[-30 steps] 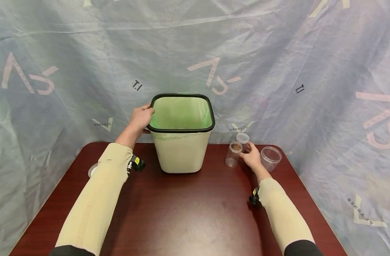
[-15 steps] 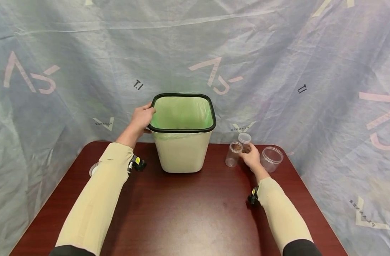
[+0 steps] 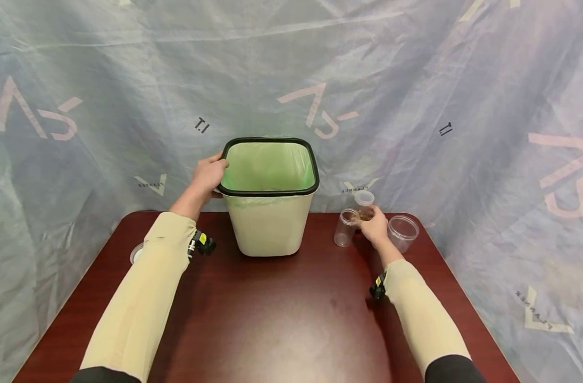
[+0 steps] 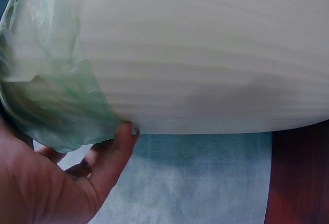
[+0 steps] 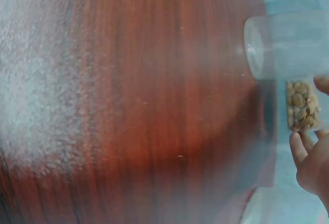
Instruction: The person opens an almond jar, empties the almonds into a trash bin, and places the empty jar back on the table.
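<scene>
A cream bin (image 3: 267,226) with a black rim and a green liner (image 3: 267,165) stands at the table's back. My left hand (image 3: 208,175) grips its left side at the rim; the left wrist view shows the fingers (image 4: 123,142) under the liner's folded edge. At the back right, my right hand (image 3: 375,226) holds a clear jar (image 3: 365,199) whose bottom holds small tan pieces (image 5: 303,106), seen in the right wrist view. Just left of it an empty-looking clear jar (image 3: 346,229) stands upright, and a wider clear jar (image 3: 402,232) stands to the right of the hand.
A small round white-and-clear item (image 3: 136,253) lies at the table's left, partly behind my left sleeve (image 3: 148,287). The dark red table (image 3: 282,319) meets a grey hanging sheet (image 3: 253,80) along its back and sides.
The jar in my right hand has risen slightly, and its tan contents now show more. My left hand keeps its grip on the bin. The head view has shifted a little.
</scene>
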A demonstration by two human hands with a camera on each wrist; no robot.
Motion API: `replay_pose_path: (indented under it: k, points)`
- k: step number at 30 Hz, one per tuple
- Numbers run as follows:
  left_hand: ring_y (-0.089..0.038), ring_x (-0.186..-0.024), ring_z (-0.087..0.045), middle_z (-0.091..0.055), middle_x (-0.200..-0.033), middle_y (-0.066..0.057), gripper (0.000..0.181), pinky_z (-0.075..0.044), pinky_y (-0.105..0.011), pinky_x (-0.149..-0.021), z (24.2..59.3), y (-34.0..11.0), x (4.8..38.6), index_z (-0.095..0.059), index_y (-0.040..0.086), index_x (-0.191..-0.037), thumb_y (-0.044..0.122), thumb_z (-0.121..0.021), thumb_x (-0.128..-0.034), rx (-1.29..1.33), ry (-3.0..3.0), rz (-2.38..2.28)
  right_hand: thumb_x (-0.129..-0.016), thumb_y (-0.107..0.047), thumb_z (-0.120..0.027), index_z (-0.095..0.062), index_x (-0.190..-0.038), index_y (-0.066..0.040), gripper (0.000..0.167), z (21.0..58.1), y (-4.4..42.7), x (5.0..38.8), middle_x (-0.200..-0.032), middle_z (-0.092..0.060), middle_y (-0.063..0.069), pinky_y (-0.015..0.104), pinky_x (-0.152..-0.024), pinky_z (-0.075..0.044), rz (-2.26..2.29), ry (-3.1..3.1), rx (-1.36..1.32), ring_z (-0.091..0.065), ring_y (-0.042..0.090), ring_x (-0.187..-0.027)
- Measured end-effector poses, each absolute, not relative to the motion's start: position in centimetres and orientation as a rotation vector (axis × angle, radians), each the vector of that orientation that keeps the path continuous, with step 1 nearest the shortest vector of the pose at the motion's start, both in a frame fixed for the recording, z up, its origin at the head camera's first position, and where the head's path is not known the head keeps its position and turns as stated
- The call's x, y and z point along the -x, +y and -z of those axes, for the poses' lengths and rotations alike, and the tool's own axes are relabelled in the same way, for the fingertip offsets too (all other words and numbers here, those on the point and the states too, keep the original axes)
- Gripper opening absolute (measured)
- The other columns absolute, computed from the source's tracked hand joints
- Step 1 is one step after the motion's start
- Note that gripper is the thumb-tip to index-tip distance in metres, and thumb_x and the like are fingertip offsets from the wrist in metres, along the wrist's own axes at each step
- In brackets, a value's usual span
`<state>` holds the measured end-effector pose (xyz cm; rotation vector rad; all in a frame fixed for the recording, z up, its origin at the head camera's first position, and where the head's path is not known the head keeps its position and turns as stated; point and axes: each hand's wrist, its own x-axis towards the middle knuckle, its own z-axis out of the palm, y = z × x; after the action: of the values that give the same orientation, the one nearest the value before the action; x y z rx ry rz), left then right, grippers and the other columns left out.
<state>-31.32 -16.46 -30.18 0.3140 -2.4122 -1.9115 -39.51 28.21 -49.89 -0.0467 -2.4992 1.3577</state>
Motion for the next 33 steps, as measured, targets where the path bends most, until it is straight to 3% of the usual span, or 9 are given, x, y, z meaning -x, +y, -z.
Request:
replay_pose_path:
  k: [9, 23, 33]
  points:
    - [-0.030, -0.105, -0.051, -0.022, -0.158, -0.008, 0.057, -0.050, -0.056, -0.084, 29.7, -16.8, 31.4, -0.030, 0.034, -0.153, 0.028, -0.043, -0.0977, -0.336, -2.405, 1.950, -0.079, -0.017, -0.079, -0.051, -0.132, 0.002, 0.063, 47.0, 27.5, 39.4, -0.119, -0.063, 0.021, 0.043, -0.094, -0.046, -1.184, -2.516, 0.064, -0.061, 0.034, -0.107]
    - [-0.029, -0.108, -0.049, -0.022, -0.158, -0.007, 0.057, -0.049, -0.056, -0.085, 29.8, -16.7, 31.7, -0.031, 0.033, -0.153, 0.027, -0.044, -0.0979, -0.337, -2.385, 1.962, -0.077, -0.026, -0.083, -0.049, -0.137, -0.005, 0.072, 43.4, 27.4, 38.7, -0.126, -0.059, 0.017, 0.046, -0.098, -0.042, -1.128, -2.522, 0.133, -0.054, 0.035, -0.116]
    - [-0.028, -0.103, -0.050, -0.022, -0.158, -0.007, 0.057, -0.050, -0.055, -0.084, 29.7, -16.4, 32.1, -0.030, 0.033, -0.153, 0.028, -0.043, -0.0980, -0.328, -2.402, 1.941, -0.080, -0.023, -0.080, -0.049, -0.133, -0.006, 0.064, 41.3, 27.6, 37.6, -0.124, -0.059, 0.018, 0.045, -0.095, -0.045, -1.108, -2.450, 0.051, -0.056, 0.034, -0.113]
